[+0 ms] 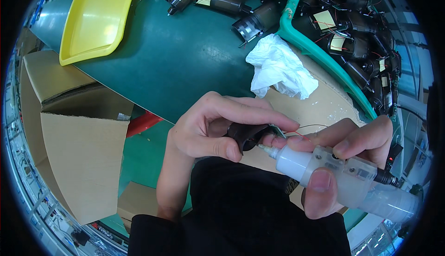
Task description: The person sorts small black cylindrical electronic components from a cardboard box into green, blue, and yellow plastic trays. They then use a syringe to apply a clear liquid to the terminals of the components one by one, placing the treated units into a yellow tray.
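My left hand (204, 126) is closed round a dark brown tubular plastic housing (243, 133), thumb below and fingers above. Thin red and dark wires and the edge of a small circuit board (277, 131) show at its open end. In my right hand (345, 149) lies a translucent white glue dispenser (296, 163), gripped between thumb and fingers. Its narrow tip (265, 148) points left, at the opening of the housing. Whether the tip touches the inside cannot be made out. Fingertips of both hands nearly meet beside the circuit board.
Behind my hands, a crumpled white tissue (280, 68) rests by a cardboard sheet (296, 112). More dark housings (357, 24) with wires fill a green-rimmed tray (320, 61) at the far right; several others (222, 1) lie left of it. A yellow tray (95, 19) and cardboard box (83, 158) stand left.
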Tool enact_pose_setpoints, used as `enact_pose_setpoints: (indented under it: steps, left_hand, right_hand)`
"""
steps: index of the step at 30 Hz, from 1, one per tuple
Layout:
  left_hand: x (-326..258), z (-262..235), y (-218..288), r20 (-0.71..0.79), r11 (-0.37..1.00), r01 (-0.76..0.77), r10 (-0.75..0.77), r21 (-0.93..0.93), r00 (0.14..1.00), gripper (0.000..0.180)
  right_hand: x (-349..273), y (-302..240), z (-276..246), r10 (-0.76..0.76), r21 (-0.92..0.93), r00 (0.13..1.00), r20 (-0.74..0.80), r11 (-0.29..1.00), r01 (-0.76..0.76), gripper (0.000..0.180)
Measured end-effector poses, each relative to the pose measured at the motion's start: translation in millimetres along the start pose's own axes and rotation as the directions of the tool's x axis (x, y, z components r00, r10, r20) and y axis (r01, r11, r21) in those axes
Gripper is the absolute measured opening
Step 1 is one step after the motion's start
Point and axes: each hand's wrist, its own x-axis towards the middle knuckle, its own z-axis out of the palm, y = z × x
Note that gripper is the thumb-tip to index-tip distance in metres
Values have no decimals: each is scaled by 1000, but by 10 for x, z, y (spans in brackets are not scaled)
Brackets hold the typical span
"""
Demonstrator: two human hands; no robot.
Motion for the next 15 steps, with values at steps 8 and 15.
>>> enact_pose_setpoints:
  steps: [8,15]
  left_hand:
    - [-2,-9,-1,8,1000,-10,10,8,1000,74]
    - [-13,-13,0,-5,1000,4,-4,8,1000,72]
  right_hand:
    - [4,-35,-35,34,-19,999,34,999,-33,41]
    - [-31,-35,12,66,5,998,-12,998,-66,41]
